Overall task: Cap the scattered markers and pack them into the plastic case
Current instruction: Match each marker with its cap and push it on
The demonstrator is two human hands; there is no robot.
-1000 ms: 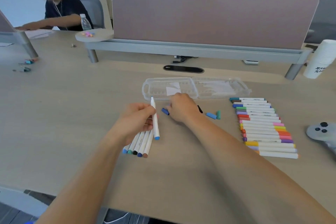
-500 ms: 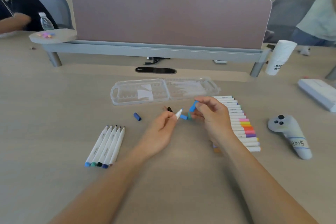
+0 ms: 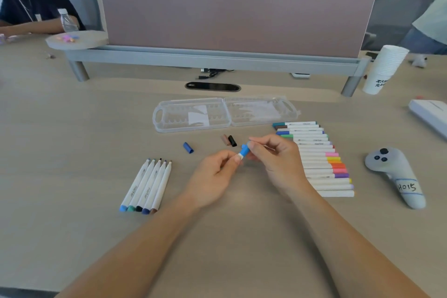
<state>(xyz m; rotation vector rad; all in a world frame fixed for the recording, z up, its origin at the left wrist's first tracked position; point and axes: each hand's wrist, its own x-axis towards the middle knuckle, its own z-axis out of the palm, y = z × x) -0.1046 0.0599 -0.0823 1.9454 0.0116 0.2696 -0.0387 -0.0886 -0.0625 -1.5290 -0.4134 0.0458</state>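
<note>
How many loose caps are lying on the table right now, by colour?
Dark blue cap: 1
Brown cap: 1
Black cap: 1
Total: 3 loose on the table. A fourth, light blue cap is not loose; the right hand holds it at the marker held in the left hand.

A pale wood-grain worktop [image 3: 72, 128] ran under a mauve divider panel [image 3: 232, 14] on grey legs; grey chairs [image 3: 82, 5] stood behind it.
</note>
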